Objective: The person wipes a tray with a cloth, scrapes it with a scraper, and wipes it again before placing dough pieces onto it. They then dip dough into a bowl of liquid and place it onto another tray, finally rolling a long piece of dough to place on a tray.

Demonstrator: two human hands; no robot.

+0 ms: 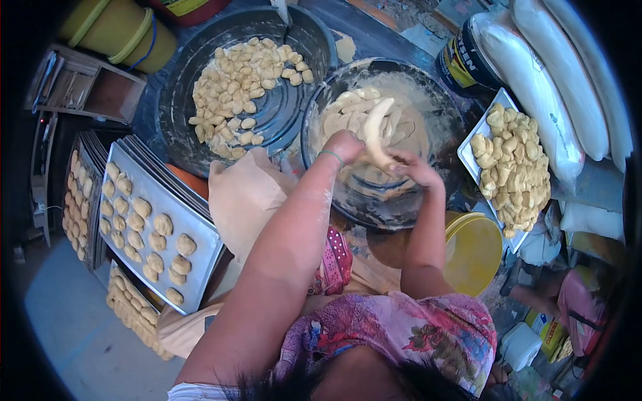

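A long, pale dough strip curves upward over a black basin, slightly smeared by motion. My right hand pinches its lower end between thumb and fingers. From the left, my left hand, with a green band at the wrist, has its fingers closed against the strip's side; the fingertips are partly hidden. Beneath both hands, several more dough strips lie in brown flour inside the basin. A larger black basin to the left holds a heap of small dough pieces.
A tray heaped with dough pieces stands right, beside a yellow bucket, a dark paint pail and filled white sacks. Left are leaning trays of dough balls. Another person's pink clothing shows at lower right.
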